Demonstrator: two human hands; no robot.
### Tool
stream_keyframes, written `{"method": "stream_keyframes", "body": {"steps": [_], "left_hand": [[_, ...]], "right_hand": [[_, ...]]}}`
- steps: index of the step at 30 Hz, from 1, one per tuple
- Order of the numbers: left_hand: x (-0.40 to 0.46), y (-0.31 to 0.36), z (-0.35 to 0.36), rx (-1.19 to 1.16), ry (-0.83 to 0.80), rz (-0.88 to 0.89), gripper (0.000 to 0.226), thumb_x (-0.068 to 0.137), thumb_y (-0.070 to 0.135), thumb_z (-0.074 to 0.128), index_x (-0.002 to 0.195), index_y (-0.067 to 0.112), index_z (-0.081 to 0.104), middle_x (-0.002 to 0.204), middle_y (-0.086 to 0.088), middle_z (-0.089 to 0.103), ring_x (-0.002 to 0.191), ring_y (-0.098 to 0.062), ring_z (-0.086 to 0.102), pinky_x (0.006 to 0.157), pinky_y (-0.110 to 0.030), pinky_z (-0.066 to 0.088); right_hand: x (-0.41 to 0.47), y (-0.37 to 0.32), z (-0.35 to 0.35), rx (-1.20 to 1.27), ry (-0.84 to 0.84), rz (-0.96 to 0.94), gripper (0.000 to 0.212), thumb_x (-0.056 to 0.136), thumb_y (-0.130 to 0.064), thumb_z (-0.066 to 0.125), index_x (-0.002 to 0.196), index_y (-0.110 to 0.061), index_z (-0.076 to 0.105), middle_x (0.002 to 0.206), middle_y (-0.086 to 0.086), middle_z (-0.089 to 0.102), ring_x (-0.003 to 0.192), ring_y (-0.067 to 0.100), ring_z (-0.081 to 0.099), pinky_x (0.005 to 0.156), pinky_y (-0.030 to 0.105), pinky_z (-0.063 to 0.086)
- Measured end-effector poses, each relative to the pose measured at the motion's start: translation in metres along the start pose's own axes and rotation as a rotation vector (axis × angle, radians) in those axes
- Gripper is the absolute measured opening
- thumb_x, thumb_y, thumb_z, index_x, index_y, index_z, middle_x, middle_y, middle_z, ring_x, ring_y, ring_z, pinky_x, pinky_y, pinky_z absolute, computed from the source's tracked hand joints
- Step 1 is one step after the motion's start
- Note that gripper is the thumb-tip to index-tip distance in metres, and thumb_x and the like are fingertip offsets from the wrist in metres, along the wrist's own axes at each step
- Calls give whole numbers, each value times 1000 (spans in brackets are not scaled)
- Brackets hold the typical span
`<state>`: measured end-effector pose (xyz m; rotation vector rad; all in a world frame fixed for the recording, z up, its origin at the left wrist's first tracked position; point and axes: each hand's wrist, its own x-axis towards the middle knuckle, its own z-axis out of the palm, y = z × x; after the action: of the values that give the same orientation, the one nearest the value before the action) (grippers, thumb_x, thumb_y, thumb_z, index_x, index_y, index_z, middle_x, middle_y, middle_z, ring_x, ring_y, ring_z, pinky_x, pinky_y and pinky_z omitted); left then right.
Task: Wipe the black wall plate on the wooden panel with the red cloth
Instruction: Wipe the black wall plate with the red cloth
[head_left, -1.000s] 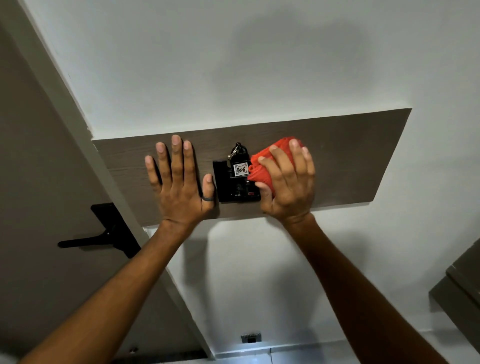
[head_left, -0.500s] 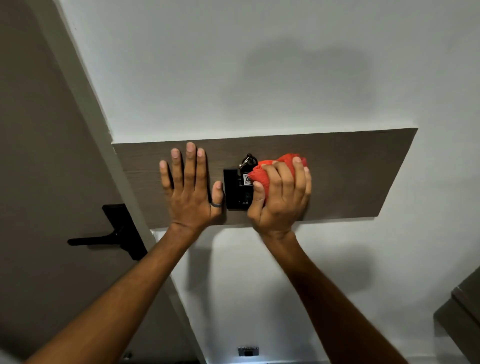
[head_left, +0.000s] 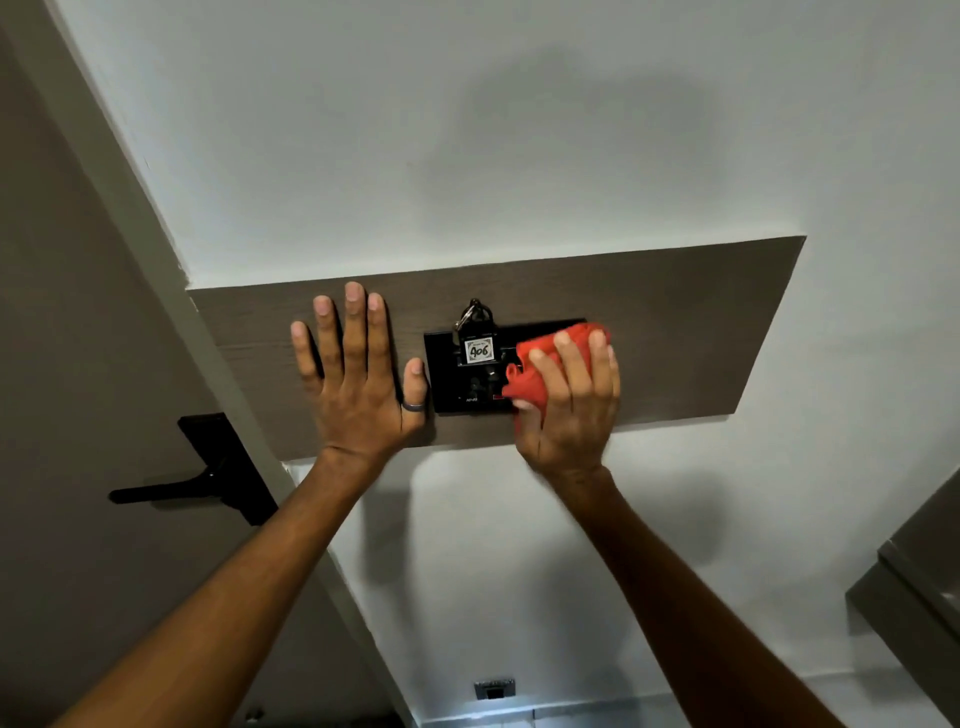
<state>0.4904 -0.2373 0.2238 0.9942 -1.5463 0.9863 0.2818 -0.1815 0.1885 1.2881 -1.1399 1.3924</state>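
Observation:
A black wall plate (head_left: 442, 372) is set into a dark wooden panel (head_left: 685, 322) on the white wall. A key tag marked 406 (head_left: 478, 351) hangs in front of its upper middle. My right hand (head_left: 569, 410) grips a bunched red cloth (head_left: 540, 364) and presses it against the plate's right half, hiding that part. My left hand (head_left: 358, 374) lies flat on the panel with fingers spread, its thumb touching the plate's left edge; a ring sits on the thumb.
A brown door with a black lever handle (head_left: 197, 470) stands at the left, past a pale door frame. A small socket (head_left: 494, 688) sits low on the wall. A dark cabinet corner (head_left: 914, 577) juts in at the lower right.
My right hand slid the red cloth left over the plate, then back right, so the 406 tag shows again. My left hand kept its place on the panel.

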Motion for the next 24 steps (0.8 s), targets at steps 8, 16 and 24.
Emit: {"method": "stream_keyframes", "body": {"steps": [8,16,24], "left_hand": [[-2,1,2,4,2,13,69,103,42,34,160,5,21,167,-8,14,158,-30,2,127,-55,9],[-4,-2,1,11,-3,12,70,102,42,35,160,5,20,166,-11,20,158,-30,3,127,-55,10],[-3,0,2,21,-12,6,70,101,41,36,159,4,23,163,-16,27,158,-30,3,127,-56,11]], "right_hand": [[-1,31,-6,-24,1,-117,46,110,-43,34,138,-17,59,145,10,56,144,41,43,126,50,32],[12,-12,-2,7,-17,0,48,109,-41,29,137,-24,63,149,2,56,152,33,36,131,45,22],[-10,8,-5,-79,-43,-112,47,110,-44,30,142,-24,59,147,6,53,149,37,35,127,51,28]]}}
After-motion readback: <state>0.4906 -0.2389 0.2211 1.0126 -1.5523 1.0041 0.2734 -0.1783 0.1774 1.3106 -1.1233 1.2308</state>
